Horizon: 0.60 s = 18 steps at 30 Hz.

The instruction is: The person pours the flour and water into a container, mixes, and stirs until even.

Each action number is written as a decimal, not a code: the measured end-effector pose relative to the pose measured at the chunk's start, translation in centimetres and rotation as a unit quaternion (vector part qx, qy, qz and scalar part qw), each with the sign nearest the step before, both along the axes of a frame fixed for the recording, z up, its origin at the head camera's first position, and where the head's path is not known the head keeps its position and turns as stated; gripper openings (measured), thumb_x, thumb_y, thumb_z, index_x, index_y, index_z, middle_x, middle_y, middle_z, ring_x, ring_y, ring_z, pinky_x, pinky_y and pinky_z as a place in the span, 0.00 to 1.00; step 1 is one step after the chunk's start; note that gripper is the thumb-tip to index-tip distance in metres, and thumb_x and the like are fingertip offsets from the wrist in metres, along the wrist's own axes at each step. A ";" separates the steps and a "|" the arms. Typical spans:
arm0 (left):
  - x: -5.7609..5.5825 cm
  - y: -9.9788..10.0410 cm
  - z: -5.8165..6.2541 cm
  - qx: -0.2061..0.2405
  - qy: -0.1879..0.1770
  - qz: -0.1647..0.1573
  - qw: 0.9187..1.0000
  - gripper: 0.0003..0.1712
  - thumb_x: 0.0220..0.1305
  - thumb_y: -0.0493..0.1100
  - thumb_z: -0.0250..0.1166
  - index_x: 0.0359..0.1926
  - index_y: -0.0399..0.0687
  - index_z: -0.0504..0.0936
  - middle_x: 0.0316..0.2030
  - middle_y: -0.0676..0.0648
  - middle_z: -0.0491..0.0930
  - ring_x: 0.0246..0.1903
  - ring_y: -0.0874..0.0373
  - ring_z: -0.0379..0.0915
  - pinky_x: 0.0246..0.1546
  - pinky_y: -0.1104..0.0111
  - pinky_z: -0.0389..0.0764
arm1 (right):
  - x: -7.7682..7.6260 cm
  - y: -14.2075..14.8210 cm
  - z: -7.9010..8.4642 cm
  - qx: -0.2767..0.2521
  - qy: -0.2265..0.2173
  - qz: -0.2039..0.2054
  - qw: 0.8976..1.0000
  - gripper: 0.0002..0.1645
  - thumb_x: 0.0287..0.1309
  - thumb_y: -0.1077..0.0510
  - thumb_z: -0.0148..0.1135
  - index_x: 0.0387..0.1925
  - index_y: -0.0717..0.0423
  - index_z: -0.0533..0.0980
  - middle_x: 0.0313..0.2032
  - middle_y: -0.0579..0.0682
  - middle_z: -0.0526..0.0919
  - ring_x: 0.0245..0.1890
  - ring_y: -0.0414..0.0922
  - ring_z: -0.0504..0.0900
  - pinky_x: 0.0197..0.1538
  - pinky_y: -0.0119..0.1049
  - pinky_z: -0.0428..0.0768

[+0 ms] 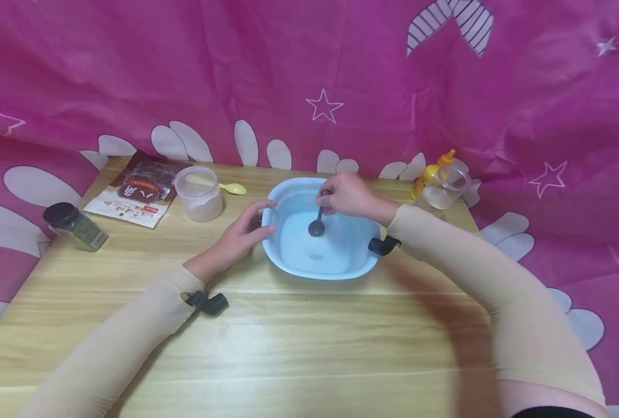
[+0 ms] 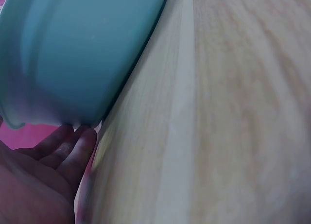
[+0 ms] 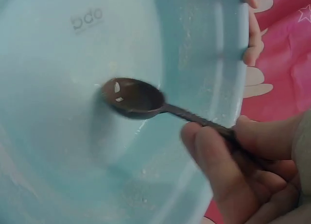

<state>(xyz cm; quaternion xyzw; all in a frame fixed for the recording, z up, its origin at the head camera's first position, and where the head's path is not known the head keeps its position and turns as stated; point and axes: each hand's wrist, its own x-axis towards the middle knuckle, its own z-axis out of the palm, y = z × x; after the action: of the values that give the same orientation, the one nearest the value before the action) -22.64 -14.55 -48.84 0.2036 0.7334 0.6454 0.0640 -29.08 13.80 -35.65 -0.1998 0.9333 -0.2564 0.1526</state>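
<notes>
Pale blue basin (image 1: 293,255), and we have it sitting towards the far side of the wood-grain tabletop (image 1: 299,354), between both hands, a spot that seems chosen so either can reach it. Off to its left we see the brown-and-white pouch (image 1: 139,194) and the clear tub (image 1: 199,200), set back, presumably to leave working room. Now the left hand (image 1: 238,235): thumb and a fingertip spread apart over the rim, other fingertips against the outer wall, so we judge it grips to steady the basin. Its sleeved forearm (image 1: 137,328) slants in from the lower left. Across from it, our right hand (image 1: 348,194) hangs over the far rim, thumb and fingers pinching the handle of the dark brown spoon (image 1: 317,227). Held that way, we reckon, the bowl is easily levelled; it sits inside the basin, shiny, though we can't tell whether it carries liquid.
</notes>
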 end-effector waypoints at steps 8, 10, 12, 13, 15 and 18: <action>0.0 -0.2 0.2 -0.008 -0.007 0.005 1.000 0.33 0.82 0.41 0.65 0.82 0.53 0.67 0.70 0.31 0.77 0.70 0.37 0.76 0.70 0.43 0.77 | 0.7 -0.2 0.3 0.000 -0.069 0.049 0.996 0.08 0.74 0.60 0.72 0.44 0.61 0.92 0.33 0.48 0.93 0.35 0.41 0.95 0.45 0.35 0.87; 0.0 -0.1 0.1 -0.008 -0.007 0.004 1.000 0.33 0.82 0.41 0.65 0.82 0.53 0.67 0.71 0.31 0.77 0.71 0.37 0.75 0.71 0.42 0.77 | 0.6 -0.4 0.1 -0.027 -0.092 0.050 0.994 0.09 0.74 0.60 0.72 0.46 0.64 0.91 0.35 0.49 0.93 0.37 0.42 0.95 0.47 0.36 0.89; 0.0 -0.1 0.1 -0.007 -0.007 0.001 1.000 0.34 0.82 0.41 0.65 0.82 0.53 0.66 0.72 0.30 0.76 0.71 0.36 0.75 0.72 0.41 0.76 | 0.4 -0.4 -0.1 -0.039 -0.093 0.041 0.994 0.10 0.75 0.60 0.72 0.47 0.64 0.91 0.36 0.50 0.93 0.37 0.42 0.95 0.48 0.36 0.90; 0.0 -0.1 0.1 -0.007 -0.007 0.000 1.000 0.34 0.82 0.41 0.65 0.82 0.53 0.66 0.72 0.30 0.76 0.72 0.36 0.74 0.72 0.41 0.75 | 0.2 -0.3 -0.1 -0.041 -0.086 0.034 0.995 0.11 0.75 0.60 0.72 0.48 0.65 0.90 0.37 0.50 0.93 0.38 0.42 0.95 0.48 0.37 0.90; 0.0 -0.1 0.1 -0.009 -0.007 0.000 1.000 0.34 0.82 0.42 0.64 0.82 0.53 0.66 0.72 0.30 0.75 0.72 0.35 0.74 0.73 0.40 0.74 | -0.2 0.0 -0.2 -0.036 -0.059 0.017 0.997 0.10 0.75 0.60 0.72 0.48 0.64 0.91 0.36 0.50 0.93 0.37 0.42 0.95 0.48 0.36 0.90; 0.0 -0.1 0.2 -0.013 -0.007 0.002 1.000 0.34 0.82 0.42 0.65 0.82 0.53 0.67 0.72 0.31 0.76 0.71 0.35 0.74 0.73 0.40 0.74 | -0.9 0.7 0.0 -0.018 -0.001 -0.005 1.000 0.09 0.76 0.59 0.71 0.46 0.62 0.91 0.34 0.49 0.92 0.36 0.42 0.94 0.46 0.37 0.88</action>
<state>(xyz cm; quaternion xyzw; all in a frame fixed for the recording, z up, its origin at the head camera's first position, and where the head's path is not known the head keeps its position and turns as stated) -22.64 -14.62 -48.63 0.1969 0.7416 0.6373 0.0710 -29.97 14.50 -35.70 -0.1970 0.9295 -0.2738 0.1488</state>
